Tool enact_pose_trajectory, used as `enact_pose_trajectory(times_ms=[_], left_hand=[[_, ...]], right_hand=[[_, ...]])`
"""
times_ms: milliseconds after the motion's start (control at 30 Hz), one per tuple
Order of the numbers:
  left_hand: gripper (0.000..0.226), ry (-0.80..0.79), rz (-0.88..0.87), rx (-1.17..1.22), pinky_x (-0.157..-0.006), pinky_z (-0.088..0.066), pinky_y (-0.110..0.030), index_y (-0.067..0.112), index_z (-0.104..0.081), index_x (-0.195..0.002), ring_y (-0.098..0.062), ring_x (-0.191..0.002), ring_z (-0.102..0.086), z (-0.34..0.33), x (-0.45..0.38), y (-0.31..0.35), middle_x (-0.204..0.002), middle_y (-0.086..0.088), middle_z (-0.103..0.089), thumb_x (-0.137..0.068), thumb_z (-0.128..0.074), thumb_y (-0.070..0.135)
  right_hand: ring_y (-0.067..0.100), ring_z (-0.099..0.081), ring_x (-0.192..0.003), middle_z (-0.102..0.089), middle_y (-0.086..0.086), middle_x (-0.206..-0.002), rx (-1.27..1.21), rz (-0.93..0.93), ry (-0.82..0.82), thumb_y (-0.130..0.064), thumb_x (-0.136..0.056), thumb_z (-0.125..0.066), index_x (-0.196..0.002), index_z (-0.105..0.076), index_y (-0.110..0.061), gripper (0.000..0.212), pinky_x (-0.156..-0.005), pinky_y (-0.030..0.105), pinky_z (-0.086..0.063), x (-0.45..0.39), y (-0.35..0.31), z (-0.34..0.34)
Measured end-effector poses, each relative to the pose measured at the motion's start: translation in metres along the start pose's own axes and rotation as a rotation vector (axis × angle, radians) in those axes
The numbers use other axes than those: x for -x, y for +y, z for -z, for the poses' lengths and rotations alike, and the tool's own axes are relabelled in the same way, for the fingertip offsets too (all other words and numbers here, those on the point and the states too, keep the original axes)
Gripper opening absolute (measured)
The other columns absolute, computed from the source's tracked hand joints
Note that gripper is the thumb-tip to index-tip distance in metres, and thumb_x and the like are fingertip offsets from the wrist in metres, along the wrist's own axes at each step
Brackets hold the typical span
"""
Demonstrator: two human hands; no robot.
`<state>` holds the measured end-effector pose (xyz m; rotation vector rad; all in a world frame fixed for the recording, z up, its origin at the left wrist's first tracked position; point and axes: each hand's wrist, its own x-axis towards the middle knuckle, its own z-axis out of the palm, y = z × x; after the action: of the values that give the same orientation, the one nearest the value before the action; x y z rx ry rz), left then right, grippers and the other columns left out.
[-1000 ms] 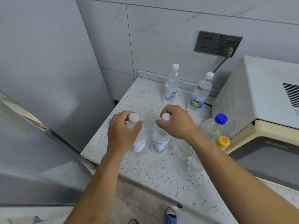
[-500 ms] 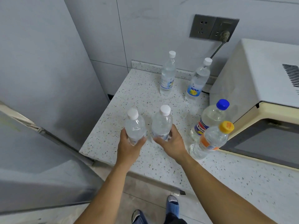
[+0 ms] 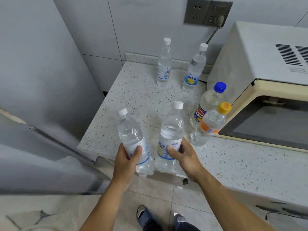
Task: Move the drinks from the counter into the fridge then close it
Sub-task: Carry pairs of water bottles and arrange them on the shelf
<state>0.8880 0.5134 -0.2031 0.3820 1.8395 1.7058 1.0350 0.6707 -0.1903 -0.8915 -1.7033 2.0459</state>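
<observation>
Speckled white stone surface beside grey fridge door | your left hand grips one clear white-capped water bottle, cap tilted up-left; right hand grips another, near upright; both lifted at the edge | four bottles left standing, nothing visibly in the fridge.

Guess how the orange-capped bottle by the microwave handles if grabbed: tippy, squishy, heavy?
The orange-capped bottle stands tall on a narrow base, so a nudge would probably tip it. Its thin clear wall likely dents under a firm grip. It looks nearly full, so probably fairly heavy. Round body: once down, it would likely roll.
</observation>
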Motion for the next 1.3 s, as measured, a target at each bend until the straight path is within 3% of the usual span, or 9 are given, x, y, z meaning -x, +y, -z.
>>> enact_pose_trajectory(times_ms=[100,167,300,400,600,733,900,1167,1300], left_hand=[[0.044,-0.033,0.094,0.09,-0.077,-0.059,-0.031,0.043,-0.065,-0.113,-0.018,-0.106,-0.07,0.003,0.027,-0.006,-0.116,0.003,-0.071,-0.073,-0.073,0.06],[0.046,-0.028,0.168,0.175,-0.079,-0.059,-0.036,0.042,-0.068,-0.112,-0.022,-0.108,-0.07,0.003,0.048,-0.008,-0.118,-0.001,-0.072,-0.071,-0.074,0.062],[0.083,-0.009,0.378,0.377,-0.066,-0.059,-0.043,0.017,-0.066,-0.123,-0.036,-0.091,-0.073,-0.003,0.098,-0.011,-0.109,-0.023,-0.071,-0.057,-0.083,0.065],[0.095,0.002,0.412,0.402,-0.068,-0.06,-0.044,0.005,-0.064,-0.121,-0.039,-0.086,-0.072,-0.008,0.138,-0.016,-0.106,-0.029,-0.07,-0.051,-0.086,0.065],[0.059,0.247,0.472,0.382,-0.065,-0.06,-0.037,0.002,-0.064,-0.121,-0.033,-0.084,-0.073,-0.003,0.214,-0.035,-0.102,-0.022,-0.074,-0.076,-0.076,0.038],[0.054,0.409,0.433,0.449,-0.059,-0.058,-0.029,0.009,-0.066,-0.119,-0.027,-0.082,-0.075,0.019,0.254,-0.042,-0.099,-0.015,-0.076,-0.076,-0.062,0.041],[0.06,0.566,0.434,0.509,-0.047,-0.053,-0.028,0.012,-0.064,-0.122,-0.031,-0.084,-0.075,0.06,0.298,-0.051,-0.104,-0.017,-0.075,-0.075,-0.062,0.048],[0.059,0.749,0.382,0.548,-0.072,-0.061,-0.039,0.018,-0.061,-0.127,-0.031,-0.097,-0.073,0.173,0.372,-0.077,-0.109,-0.01,-0.075,-0.079,-0.07,0.05],[0.057,0.822,0.332,0.528,-0.067,-0.06,-0.034,0.023,-0.064,-0.121,-0.027,-0.093,-0.074,0.247,0.407,-0.086,-0.106,-0.006,-0.076,-0.074,-0.064,0.054]], right_hand=[[0.032,-0.066,-0.116,-0.069,0.013,-0.125,-0.153,-0.132,-0.135,-0.031,-0.088,-0.065,-0.132,-0.056,-0.012,0.049,-0.096,0.045,-0.055,0.015,-0.002,0.006],[0.034,-0.067,-0.111,-0.069,0.017,-0.124,-0.273,-0.228,-0.186,-0.039,-0.082,-0.07,-0.133,-0.057,-0.008,0.061,-0.09,0.043,-0.057,0.028,-0.001,0.009],[0.03,-0.073,-0.091,-0.073,0.019,-0.109,-0.37,-0.376,-0.204,-0.062,-0.042,-0.091,-0.122,-0.065,-0.004,0.103,-0.074,0.038,-0.059,0.055,0.008,0.013],[0.031,-0.073,-0.093,-0.073,0.019,-0.109,-0.332,-0.396,-0.235,-0.068,-0.037,-0.091,-0.125,-0.062,-0.005,0.112,-0.079,0.04,-0.057,0.073,0.023,0.018],[0.035,-0.073,-0.096,-0.073,0.024,-0.108,-0.225,-0.473,-0.347,-0.045,-0.067,-0.078,-0.123,-0.063,-0.002,0.072,-0.074,0.036,-0.059,0.109,0.051,-0.001],[0.033,-0.073,-0.096,-0.075,0.019,-0.106,-0.114,-0.501,-0.449,-0.038,-0.074,-0.071,-0.116,-0.068,-0.007,0.052,-0.074,0.036,-0.059,0.133,0.064,-0.035],[0.029,-0.074,-0.096,-0.076,0.011,-0.107,0.002,-0.545,-0.613,-0.038,-0.075,-0.073,-0.116,-0.066,-0.019,0.046,-0.071,0.031,-0.06,0.163,0.077,-0.092],[0.025,-0.075,-0.092,-0.077,0.009,-0.104,0.15,-0.535,-0.787,-0.034,-0.076,-0.071,-0.116,-0.065,-0.017,0.043,-0.069,0.028,-0.059,0.214,0.101,-0.227],[0.022,-0.075,-0.088,-0.078,0.007,-0.101,0.203,-0.513,-0.821,-0.036,-0.075,-0.071,-0.115,-0.065,-0.018,0.045,-0.066,0.026,-0.058,0.242,0.11,-0.307]])
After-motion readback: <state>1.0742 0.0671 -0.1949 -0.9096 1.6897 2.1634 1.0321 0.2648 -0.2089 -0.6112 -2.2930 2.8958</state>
